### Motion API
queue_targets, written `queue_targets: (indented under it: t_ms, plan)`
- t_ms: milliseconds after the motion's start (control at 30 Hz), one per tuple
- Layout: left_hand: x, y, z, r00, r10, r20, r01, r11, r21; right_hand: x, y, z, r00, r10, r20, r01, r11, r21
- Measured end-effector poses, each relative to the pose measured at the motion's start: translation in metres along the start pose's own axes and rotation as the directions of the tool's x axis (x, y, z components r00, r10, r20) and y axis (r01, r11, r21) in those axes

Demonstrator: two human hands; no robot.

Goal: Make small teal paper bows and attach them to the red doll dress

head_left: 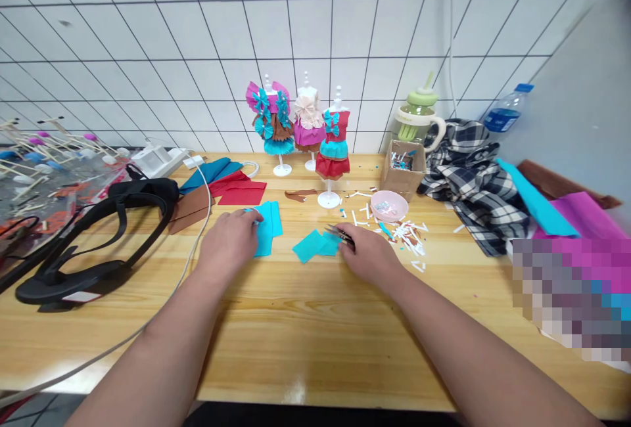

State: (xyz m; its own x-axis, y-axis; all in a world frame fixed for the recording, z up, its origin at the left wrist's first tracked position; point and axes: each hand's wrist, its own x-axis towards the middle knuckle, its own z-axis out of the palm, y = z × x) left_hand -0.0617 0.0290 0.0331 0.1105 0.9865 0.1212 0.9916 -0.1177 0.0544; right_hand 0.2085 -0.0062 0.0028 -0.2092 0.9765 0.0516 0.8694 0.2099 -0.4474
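Observation:
My left hand (227, 238) is at the left edge of some folded turquoise crepe paper (266, 243), fingers bent over it and partly hidden. It appears to pinch the paper against the table. In my right hand (367, 249) is a small pair of dark-handled scissors (346, 236), blades pointing left. Under and beside the blades lie two small turquoise paper pieces (308, 246), overlapping. Behind them stand three white mini dress forms: one in a red and turquoise dress (334, 148), one in cream and magenta (309, 118), one in magenta, brown and turquoise (272, 118).
Red paper (241, 193) and brown paper (190, 210) lie left, near a black headset (98, 282) and a white cable (172, 292). Right are a pink bowl (389, 207), white scraps (409, 240), a cardboard box (404, 174), a jug (418, 118) and checked cloth (473, 184).

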Motion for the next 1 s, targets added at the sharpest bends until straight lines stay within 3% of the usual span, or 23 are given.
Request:
queue_targets:
  t_ms: [100, 267, 467, 533, 600, 667, 733, 833, 900, 1000]
  plan:
    - [0.007, -0.021, 0.005, 0.99, -0.079, 0.119, 0.06, 0.985, 0.16, -0.002, -0.002, 0.006, 0.992, -0.129, 0.003, 0.129, 0.992, -0.002]
    - [0.015, -0.031, 0.016, 0.98, -0.13, 0.152, 0.109, 0.984, 0.141, -0.002, -0.001, 0.012, 0.981, -0.195, 0.007, 0.195, 0.981, 0.021]
    - [0.018, -0.022, 0.008, 0.985, -0.174, -0.016, 0.174, 0.984, 0.047, 0.003, 0.003, 0.013, 0.989, -0.145, -0.016, 0.145, 0.969, 0.199]
    - [0.014, -0.011, 0.004, 0.987, -0.142, -0.078, 0.139, 0.989, -0.041, 0.004, 0.004, 0.013, 0.985, -0.157, -0.068, 0.168, 0.964, 0.206]
    - [0.007, 0.005, 0.003, 0.991, -0.07, -0.111, 0.043, 0.972, -0.231, 0.003, 0.004, 0.014, 0.981, -0.165, -0.103, 0.181, 0.968, 0.174]
    - [-0.003, 0.024, 0.006, 0.997, 0.024, -0.073, -0.056, 0.876, -0.479, 0.002, 0.003, 0.014, 0.98, -0.154, -0.125, 0.172, 0.974, 0.148]
    - [-0.014, 0.042, 0.009, 0.994, 0.109, -0.03, -0.099, 0.715, -0.692, 0.0, 0.0, 0.012, 0.972, -0.153, -0.177, 0.183, 0.969, 0.167]
    - [-0.026, 0.06, 0.014, 0.975, 0.22, 0.025, -0.092, 0.505, -0.858, -0.004, -0.008, 0.006, 0.939, -0.171, -0.297, 0.256, 0.926, 0.276]
    - [-0.031, 0.065, 0.014, 0.959, 0.282, 0.028, -0.115, 0.478, -0.871, -0.008, -0.015, 0.002, 0.922, -0.17, -0.347, 0.297, 0.886, 0.355]
    - [-0.033, 0.065, 0.015, 0.942, 0.334, 0.01, -0.173, 0.512, -0.841, -0.012, -0.022, 0.0, 0.903, -0.188, -0.387, 0.346, 0.852, 0.394]
